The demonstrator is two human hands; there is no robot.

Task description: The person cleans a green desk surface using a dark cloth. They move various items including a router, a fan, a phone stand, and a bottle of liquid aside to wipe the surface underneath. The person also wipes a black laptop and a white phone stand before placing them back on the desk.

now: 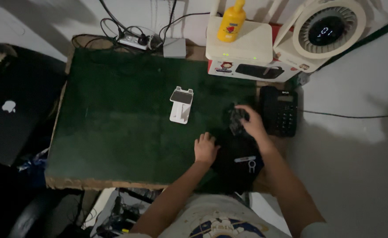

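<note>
We press our left hand (206, 149) flat on the black cloth (238, 165), its grip open, likely to pin it. Our right hand (251, 123) has its grip closed on a bunched corner of it, just beside the black phone (279, 110). Open green desk (114, 128) lies left; the white stand (181, 105) sits beyond.

The worktop (114, 132) is dark green with a bare brown edge. A white stand (181, 105) (grey pad on top) lies on it, beside black cloth (236, 161), a black telephone (278, 110) and a yellow bottle (231, 22).
</note>
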